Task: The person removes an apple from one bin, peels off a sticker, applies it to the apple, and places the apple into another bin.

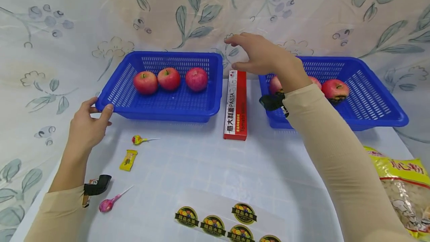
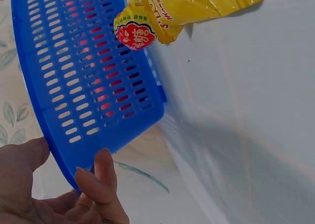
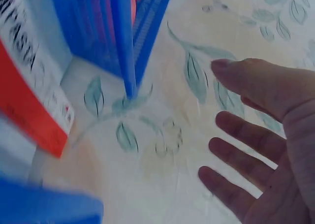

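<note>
blue plastic dominates my head view: two slotted baskets stand on the white table (image 1: 208, 167) against a leaf-printed cloth. the left basket (image 1: 161, 104) holds three red apples (image 1: 169, 78) in a row; the right basket (image 1: 369, 104) holds more apples, partly hidden behind my right forearm. my left hand (image 1: 88, 122) grips the near left corner of the left basket, thumb on the rim, fingers curled round the edge. my right hand (image 1: 260, 53) hangs released in the air, fingers spread and relaxed, above the far end of the pasta box (image 1: 236, 105), which lies lengthwise between the two baskets; i cannot tell whether the thumb touches the box. near the left hand lie a yellow lollipop (image 1: 137, 139), a yellow sweet wrapper (image 1: 128, 160) and a pink lollipop (image 1: 107, 204). a sheet of round stickers (image 1: 215, 225) sits at the near edge, and a yellow bag (image 1: 401, 193) at the right.

left wrist view: the left hand (image 2: 59, 194) holds the corner of the left basket (image 2: 83, 81), thumb and fingers on either side of its slotted wall; red shows through the slots. the yellow lollipop (image 2: 135, 31) and sweet wrapper (image 2: 197, 5) lie just beside the basket on the table (image 2: 246, 111).

right wrist view: the right hand (image 3: 261, 150) is open, holding nothing, fingers straight over the printed cloth. the pasta box (image 3: 29, 81) lies at the left, beside a blue basket corner (image 3: 123, 37), apart from the fingers.
</note>
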`<state>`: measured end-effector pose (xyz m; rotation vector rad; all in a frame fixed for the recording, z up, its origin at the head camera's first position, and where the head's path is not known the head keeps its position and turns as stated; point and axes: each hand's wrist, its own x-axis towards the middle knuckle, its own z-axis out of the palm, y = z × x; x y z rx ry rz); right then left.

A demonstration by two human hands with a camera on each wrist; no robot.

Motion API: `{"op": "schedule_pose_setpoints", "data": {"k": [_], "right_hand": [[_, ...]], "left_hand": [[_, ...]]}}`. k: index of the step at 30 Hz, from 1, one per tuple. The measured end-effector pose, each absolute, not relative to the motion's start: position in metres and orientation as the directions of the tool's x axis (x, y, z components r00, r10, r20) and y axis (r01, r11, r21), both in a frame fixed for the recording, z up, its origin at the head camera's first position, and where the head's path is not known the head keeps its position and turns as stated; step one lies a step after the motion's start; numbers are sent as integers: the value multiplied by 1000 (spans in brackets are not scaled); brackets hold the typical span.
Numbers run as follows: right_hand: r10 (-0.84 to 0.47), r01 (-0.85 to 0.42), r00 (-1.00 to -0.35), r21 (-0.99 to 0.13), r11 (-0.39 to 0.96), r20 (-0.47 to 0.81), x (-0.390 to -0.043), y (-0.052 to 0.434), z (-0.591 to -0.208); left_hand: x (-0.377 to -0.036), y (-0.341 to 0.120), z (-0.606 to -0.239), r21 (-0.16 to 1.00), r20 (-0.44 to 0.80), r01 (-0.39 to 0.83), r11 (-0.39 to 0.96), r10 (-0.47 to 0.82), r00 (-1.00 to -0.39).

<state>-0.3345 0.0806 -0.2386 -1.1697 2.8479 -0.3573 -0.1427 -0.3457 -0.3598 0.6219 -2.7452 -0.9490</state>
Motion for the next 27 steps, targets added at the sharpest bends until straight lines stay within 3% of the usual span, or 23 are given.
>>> {"op": "schedule_pose_setpoints", "data": {"k": [14,19,27], "right_hand": [[-773,-743,-632,-328,583,58,-352,1,-253],[-776,-714,-628,-357,602,-51,-362,-24,-266],[-695,-564,-645,-414,714,-319,-366,-49,-286]], "left_hand": [[-156,-344,-351,622,70,-295,726,-426,-902],[-154,-345,-352,633,70,-294,716,-431,-899],[-145,-348,-359,628,52,-311,714,-437,-898]]}}
